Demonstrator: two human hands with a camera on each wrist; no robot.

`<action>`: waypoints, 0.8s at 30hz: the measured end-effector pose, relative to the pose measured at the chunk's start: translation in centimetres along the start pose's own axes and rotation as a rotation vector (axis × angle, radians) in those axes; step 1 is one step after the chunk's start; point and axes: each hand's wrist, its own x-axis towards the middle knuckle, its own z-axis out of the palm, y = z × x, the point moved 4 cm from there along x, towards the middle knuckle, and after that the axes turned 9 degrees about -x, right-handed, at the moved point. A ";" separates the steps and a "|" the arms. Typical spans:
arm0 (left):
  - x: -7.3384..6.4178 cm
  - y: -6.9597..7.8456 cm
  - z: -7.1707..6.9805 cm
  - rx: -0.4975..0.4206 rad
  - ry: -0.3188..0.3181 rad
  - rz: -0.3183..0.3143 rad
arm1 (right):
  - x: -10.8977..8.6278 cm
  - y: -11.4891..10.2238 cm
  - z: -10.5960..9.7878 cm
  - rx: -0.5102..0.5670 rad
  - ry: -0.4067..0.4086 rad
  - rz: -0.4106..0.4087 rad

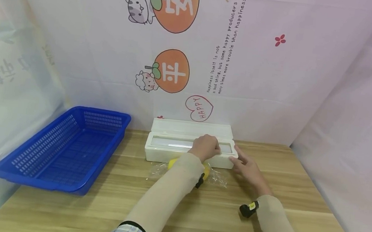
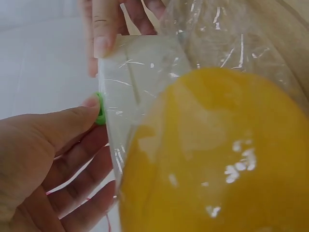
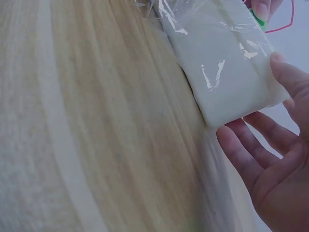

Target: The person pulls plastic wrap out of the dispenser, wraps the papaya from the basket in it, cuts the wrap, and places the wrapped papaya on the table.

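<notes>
Spreading beneath white dispenser (image 1: pixel 159 155): wooden counter (image 1: pixel 221 229). Blue basket (image 1: pixel 92 176) left of dispenser. Dispenser lid (image 1: pixel 192 128) raised. Film-wrapped yellow object (image 2: pixel 212 159) just in front of dispenser. Right grip (image 1: pixel 248 171) holding dispenser's right end; left grip (image 1: pixel 205 147) above it, pinching green slider (image 2: pixel 101 114).

I count my two hands (image 1: pixel 204 147) (image 1: pixel 249 171), one box (image 1: pixel 159 155) and one yellow thing (image 2: pixel 212 150) near centre frame, one basket (image 1: pixel 73 153) at left, one green knob (image 2: pixel 100 110).
</notes>
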 end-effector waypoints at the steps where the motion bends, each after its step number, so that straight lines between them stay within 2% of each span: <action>1: -0.1 0.1 0.0 -0.001 0.004 -0.002 | -0.1 0.0 -0.1 0.003 0.005 0.010; 8: -0.5 1.0 -0.2 0.007 0.018 -0.009 | -0.9 -0.2 -0.7 0.005 0.013 0.032; 11: -0.4 1.1 -0.1 0.017 0.022 -0.010 | -0.7 -0.1 -0.8 -0.019 0.043 0.063; 18: 0.0 0.4 0.4 0.005 0.018 0.006 | -0.4 -0.8 -0.3 -0.065 0.132 0.076; 24: 0.0 -0.2 0.0 -0.036 -0.014 0.043 | -0.3 -1.2 0.0 -0.063 0.133 0.081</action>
